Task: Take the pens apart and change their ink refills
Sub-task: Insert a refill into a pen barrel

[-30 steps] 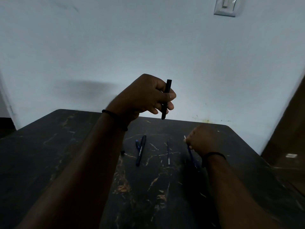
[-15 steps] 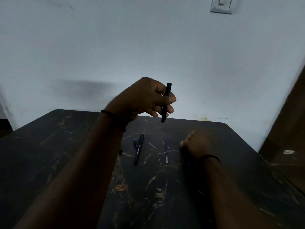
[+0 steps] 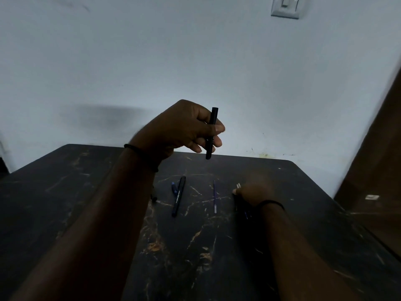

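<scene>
The left hand (image 3: 186,129) holds a light, rigid black pen barrel (image 3: 211,133) upright above the tabletop (image 3: 65,203), fingers clamped at mid-length, while the right hand (image 3: 253,190) lies blurred over thin, bendable, probably slippery refills (image 3: 214,196), its grip indiscernible.

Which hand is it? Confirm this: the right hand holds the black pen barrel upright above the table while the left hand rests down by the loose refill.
Hands are swapped. The head view shows the left hand holding the black pen barrel upright above the table, while the right hand rests down by the loose refill.
</scene>
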Action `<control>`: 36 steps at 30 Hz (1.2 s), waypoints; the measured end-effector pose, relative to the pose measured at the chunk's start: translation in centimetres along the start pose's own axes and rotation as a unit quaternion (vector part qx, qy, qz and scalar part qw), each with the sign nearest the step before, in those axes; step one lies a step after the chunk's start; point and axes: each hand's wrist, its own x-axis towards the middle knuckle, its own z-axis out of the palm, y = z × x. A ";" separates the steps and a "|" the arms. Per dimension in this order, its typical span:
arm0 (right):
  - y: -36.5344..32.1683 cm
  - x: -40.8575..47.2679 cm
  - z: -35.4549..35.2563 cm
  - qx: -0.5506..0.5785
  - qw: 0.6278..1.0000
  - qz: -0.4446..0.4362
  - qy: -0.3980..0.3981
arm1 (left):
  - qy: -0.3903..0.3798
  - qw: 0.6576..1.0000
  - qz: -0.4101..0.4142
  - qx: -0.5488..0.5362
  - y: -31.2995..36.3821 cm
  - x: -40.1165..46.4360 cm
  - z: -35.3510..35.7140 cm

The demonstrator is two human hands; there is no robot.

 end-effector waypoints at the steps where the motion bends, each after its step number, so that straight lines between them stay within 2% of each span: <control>1: 0.0 0.0 0.0 -0.004 1.000 -0.001 0.003 | 0.000 1.000 0.000 0.000 0.0 0.0 0.0; 14: 0.1 -0.2 0.7 0.000 1.000 0.006 0.030 | 0.003 1.000 -0.001 0.003 0.0 -0.1 0.0; 22: -1.3 -0.9 -0.2 -0.002 0.996 -0.060 0.067 | 0.002 1.000 -0.001 0.012 0.0 0.0 -0.1; 26: -3.5 -1.8 0.3 0.025 0.995 -0.095 0.007 | 0.004 1.000 0.001 0.015 0.0 -0.1 -0.2; 30: -4.4 -2.8 1.3 0.001 0.993 -0.096 -0.067 | 0.007 1.000 0.001 0.015 -0.1 -0.1 -0.3; 36: -5.4 -3.1 0.7 -0.060 0.990 -0.092 -0.092 | 0.009 1.000 0.002 0.020 -0.2 0.1 -0.4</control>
